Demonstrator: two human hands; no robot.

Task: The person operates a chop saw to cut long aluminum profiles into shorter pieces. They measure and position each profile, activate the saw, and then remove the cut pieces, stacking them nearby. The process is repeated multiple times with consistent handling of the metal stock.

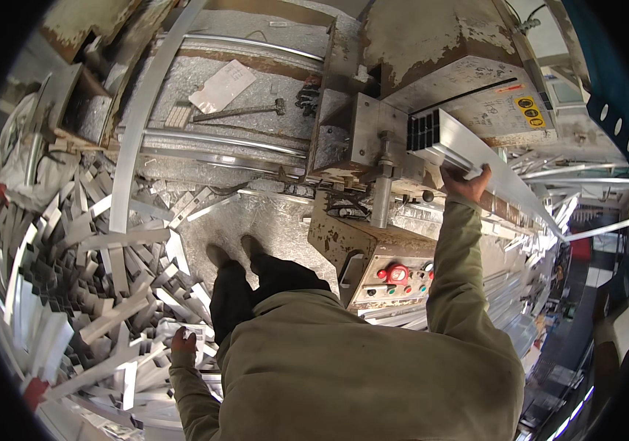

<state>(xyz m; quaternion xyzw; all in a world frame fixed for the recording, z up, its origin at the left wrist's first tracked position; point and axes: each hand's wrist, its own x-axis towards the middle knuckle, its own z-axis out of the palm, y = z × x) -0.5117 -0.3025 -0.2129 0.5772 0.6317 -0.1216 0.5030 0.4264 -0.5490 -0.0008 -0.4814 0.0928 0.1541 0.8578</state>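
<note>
My right hand (466,184) clamps the near edge of a silver profile bundle (487,156) beside the worn machine housing (432,37); its far end blurs into clutter. My left hand (184,339) is beside heaped offcuts (112,316), its grip too small to tell. A hammer (237,112) lies on the scrap-dusted machine bed (285,81).

Shiny metal, rough paint

At two o'clock, the long bar (460,140) is smooth, shiny metal. The heap of scraps (116,316) at eight o'clock is metal, some bits bright, some dull. At one o'clock, the machine cover (432,37) looks rough, its paint peeling. A matt sheet (223,86) at eleven looks like paper. The red button (397,274) at four looks like glossy plastic; the person's top (373,360) is matt cloth.
</note>
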